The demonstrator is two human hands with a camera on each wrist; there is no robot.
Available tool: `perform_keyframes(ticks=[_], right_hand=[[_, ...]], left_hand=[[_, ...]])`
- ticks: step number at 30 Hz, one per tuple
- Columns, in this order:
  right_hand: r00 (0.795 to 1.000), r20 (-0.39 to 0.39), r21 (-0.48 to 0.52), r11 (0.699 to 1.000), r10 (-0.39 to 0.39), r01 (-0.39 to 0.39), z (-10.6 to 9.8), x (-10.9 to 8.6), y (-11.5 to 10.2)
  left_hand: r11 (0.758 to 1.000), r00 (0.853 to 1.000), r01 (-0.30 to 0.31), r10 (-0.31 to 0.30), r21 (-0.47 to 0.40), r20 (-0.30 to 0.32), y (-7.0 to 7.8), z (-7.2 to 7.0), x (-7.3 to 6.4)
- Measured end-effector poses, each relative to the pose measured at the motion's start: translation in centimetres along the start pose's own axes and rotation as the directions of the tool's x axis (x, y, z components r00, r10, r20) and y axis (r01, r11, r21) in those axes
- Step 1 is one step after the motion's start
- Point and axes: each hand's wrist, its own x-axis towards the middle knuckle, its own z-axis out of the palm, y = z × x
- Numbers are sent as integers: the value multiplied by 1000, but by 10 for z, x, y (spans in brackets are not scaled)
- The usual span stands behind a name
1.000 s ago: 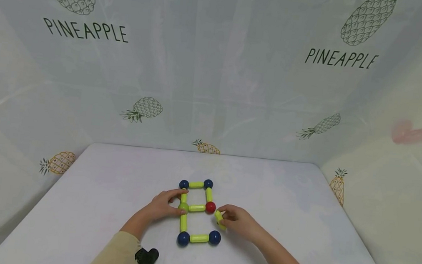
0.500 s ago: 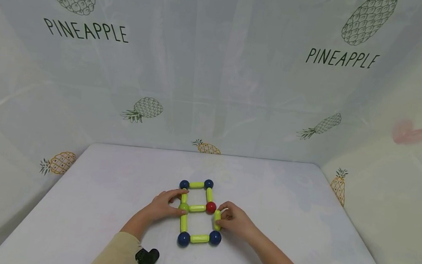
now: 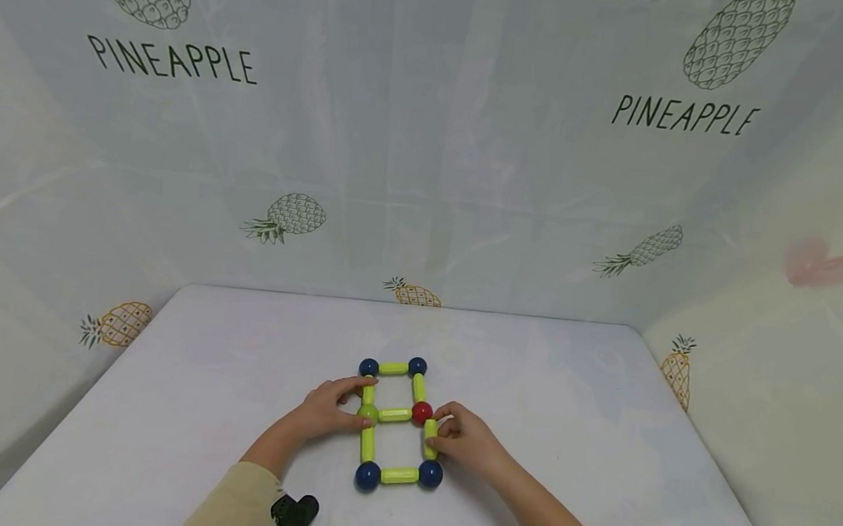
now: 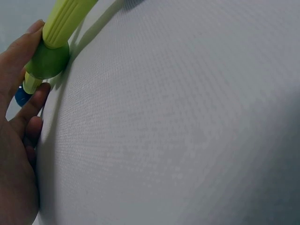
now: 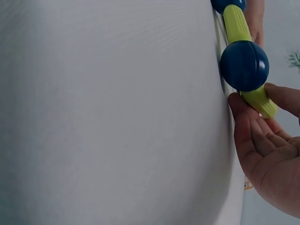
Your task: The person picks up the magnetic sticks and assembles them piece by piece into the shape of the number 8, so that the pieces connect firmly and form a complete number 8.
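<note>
Yellow-green magnetic rods and coloured balls form two stacked squares lying on the table. My left hand (image 3: 324, 411) holds the left side of this frame, thumb at the green ball (image 3: 367, 414) and index finger near the far-left blue ball (image 3: 369, 367). My right hand (image 3: 473, 441) pinches a rod (image 3: 430, 429) between thumb and fingers on the near square's right side. That rod lies between the red ball (image 3: 422, 413) and the near-right blue ball (image 3: 430, 474). In the right wrist view its one end meets the blue ball (image 5: 244, 65); the other end's contact is unclear.
The white table (image 3: 570, 376) spreads around the frame. A near-left blue ball (image 3: 368, 476) and a bottom rod (image 3: 399, 476) close the near side. Black wrist-worn pieces (image 3: 294, 512) show beside the sleeves. A pineapple-print cloth (image 3: 429, 172) hangs behind.
My right hand has brought the pinched rod leftward and turned it from slanted to nearly in line between the red and near-right blue balls. The left hand keeps its place.
</note>
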Motion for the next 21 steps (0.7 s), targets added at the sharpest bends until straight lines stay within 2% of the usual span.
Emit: perform_keyframes(ticks=[21], right_hand=[[999, 29, 11, 1000, 28, -28, 3, 4, -1]], left_hand=[[1000, 1000, -2, 2, 15, -1, -2, 0, 1]])
